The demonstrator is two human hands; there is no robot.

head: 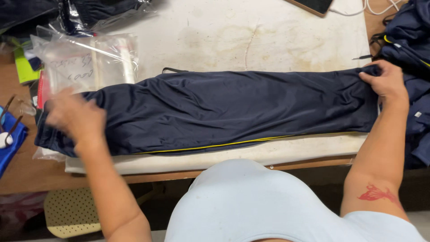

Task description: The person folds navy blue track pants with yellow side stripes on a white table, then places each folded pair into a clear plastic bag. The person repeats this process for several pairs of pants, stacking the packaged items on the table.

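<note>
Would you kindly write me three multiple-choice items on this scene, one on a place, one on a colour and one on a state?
1. Where does the right hand rest?
A. on the right end of the navy trousers
B. on the clear plastic bags
C. under the table

2. What colour is the thin stripe along the trousers' near edge?
A. red
B. yellow
C. white

3. How do the trousers lie?
A. rolled into a ball
B. hung on a hanger
C. stretched flat across the white board

Answers:
1 A, the right hand's fingers press the cloth at its right end.
2 B, a yellow line runs along the near edge.
3 C, the cloth is spread lengthwise, with the left hand, blurred, over its left end.
</note>
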